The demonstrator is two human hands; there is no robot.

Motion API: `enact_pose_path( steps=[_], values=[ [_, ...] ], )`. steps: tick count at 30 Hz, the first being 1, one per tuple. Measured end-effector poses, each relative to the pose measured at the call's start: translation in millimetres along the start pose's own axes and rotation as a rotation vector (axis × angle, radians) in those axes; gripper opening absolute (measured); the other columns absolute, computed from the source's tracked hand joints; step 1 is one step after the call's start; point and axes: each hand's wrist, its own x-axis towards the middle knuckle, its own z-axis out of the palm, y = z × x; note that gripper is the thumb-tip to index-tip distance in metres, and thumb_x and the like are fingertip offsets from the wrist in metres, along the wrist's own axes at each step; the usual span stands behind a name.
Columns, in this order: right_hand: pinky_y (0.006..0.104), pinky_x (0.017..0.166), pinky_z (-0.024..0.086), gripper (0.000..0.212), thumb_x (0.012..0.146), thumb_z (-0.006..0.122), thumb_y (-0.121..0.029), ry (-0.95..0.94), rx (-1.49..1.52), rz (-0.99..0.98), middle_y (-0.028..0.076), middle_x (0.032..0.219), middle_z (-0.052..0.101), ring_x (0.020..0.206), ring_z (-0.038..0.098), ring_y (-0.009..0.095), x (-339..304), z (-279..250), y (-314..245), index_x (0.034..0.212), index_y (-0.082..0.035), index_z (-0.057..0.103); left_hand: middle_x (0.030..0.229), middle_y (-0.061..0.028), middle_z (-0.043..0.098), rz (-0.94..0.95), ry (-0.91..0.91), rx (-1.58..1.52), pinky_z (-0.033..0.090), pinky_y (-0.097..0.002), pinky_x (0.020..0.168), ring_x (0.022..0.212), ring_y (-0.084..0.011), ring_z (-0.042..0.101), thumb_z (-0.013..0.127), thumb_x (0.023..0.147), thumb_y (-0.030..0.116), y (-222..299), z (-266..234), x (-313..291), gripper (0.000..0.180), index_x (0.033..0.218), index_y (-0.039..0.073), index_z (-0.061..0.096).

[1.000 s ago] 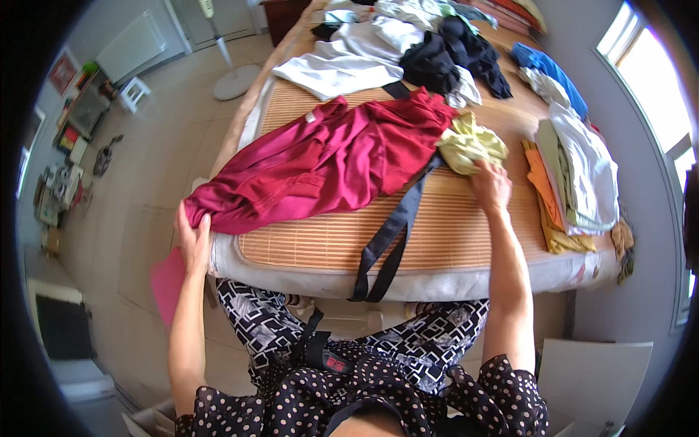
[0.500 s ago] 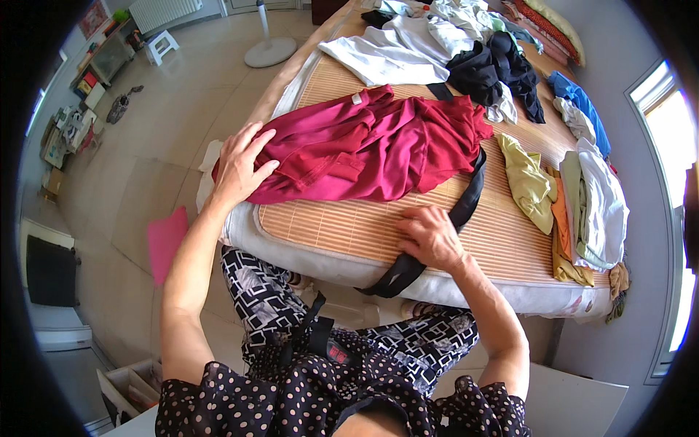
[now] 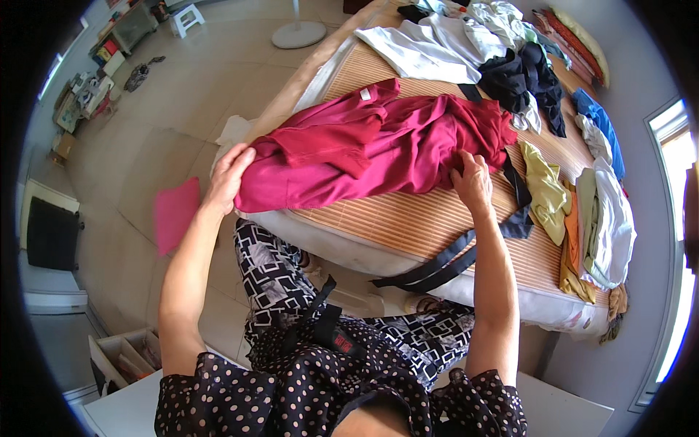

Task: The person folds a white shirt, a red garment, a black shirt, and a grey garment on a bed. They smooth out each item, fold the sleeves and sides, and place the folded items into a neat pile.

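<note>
— Garment [image 3: 378, 149]: crimson, bunched, lying across the near half of the mat [image 3: 415, 218], reaching from 9 o'clock over to about 2 o'clock.

— Left hand [image 3: 229, 175]?

— At 9 o'clock, fingers curled over the garment's left end, right at the bed edge. Gripping cloth, palm down.

— Right hand [image 3: 472, 182]?

— At about 3 o'clock of the garment, fingers pinched on a fold at its right end. Clamped on cloth as well. Well apart from the left, whole garment between them.

— Anything beside that hand?

— Black strap [image 3: 466, 251], running from under the garment at 2 o'clock down to the bed edge at 5 o'clock, passing just under the right wrist. Touching or not: cannot tell.

— Further right?

— Yellow-green top [image 3: 546, 193] at 3 o'clock, near the strap. Beyond it, a folded stack [image 3: 608, 226] in white and orange along the right edge.

— Far end of the bed?

— White shirt [image 3: 422, 51] at 12 o'clock, black clothes [image 3: 528, 76] at 1 o'clock, blue piece [image 3: 601, 124] past those.

— Off the bed?

— Pink cloth [image 3: 175, 215] on the floor at 9 o'clock, below the left forearm. White stool [image 3: 186, 18] far off at 11 o'clock.
</note>
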Motion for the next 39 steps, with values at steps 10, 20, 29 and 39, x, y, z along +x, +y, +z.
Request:
enact_pose_path(
  steps=[10, 20, 29, 39],
  values=[
    [0.0216, 0.057, 0.039, 0.013, 0.074, 0.053, 0.003, 0.049, 0.517, 0.337, 0.003, 0.066, 0.047, 0.06, 0.044, 0.009, -118.7, -86.5, 111.3, 0.086, -0.001, 0.057, 0.113, -0.0067, 0.057, -0.202, 0.429, -0.409, 0.039, -0.0361, 0.09, 0.1, -0.0197, 0.055, 0.051, 0.086, 0.029, -70.8, -123.5, -25.0, 0.031, 0.11, 0.01, 0.05],
    [0.0259, 0.067, 0.047, 0.045, 0.081, 0.062, -0.018, 0.225, 1.09, 0.814, 0.01, 0.108, 0.057, 0.088, 0.057, 0.015, -163.6, -120.9, 107.8, 0.122, -0.003, 0.048, 0.128, -0.0146, 0.046, 0.03, 0.116, 0.317, 0.036, -0.0334, 0.096, 0.116, -0.0218, 0.046, 0.055, 0.087, 0.035, -19.9, -25.2, -10.6, 0.059, 0.132, 0.002, 0.036],
    [0.028, 0.072, 0.046, 0.031, 0.083, 0.056, -0.022, -0.285, 0.645, 0.629, 0.009, 0.089, 0.065, 0.076, 0.058, 0.015, -151.0, -109.6, 85.7, 0.102, 0.002, 0.061, 0.11, -0.0129, 0.059, -0.371, -0.093, -0.03, 0.047, -0.0324, 0.087, 0.097, -0.0195, 0.06, 0.06, 0.084, 0.023, 15.6, -36.7, -41.2, 0.044, 0.118, -0.003, 0.049],
    [0.0385, 0.091, 0.043, 0.043, 0.091, 0.047, -0.027, 0.528, 1.63, 0.34, 0.013, 0.121, 0.051, 0.108, 0.051, 0.025, -163.2, -250.6, 97.0, 0.126, -0.002, 0.044, 0.128, -0.014, 0.046, 0.258, 0.147, -0.645, 0.037, -0.0395, 0.099, 0.115, -0.0245, 0.047, 0.043, 0.091, 0.039, 99.8, -94.0, -93.1, 0.051, 0.128, 0.004, 0.042]
  ],
)
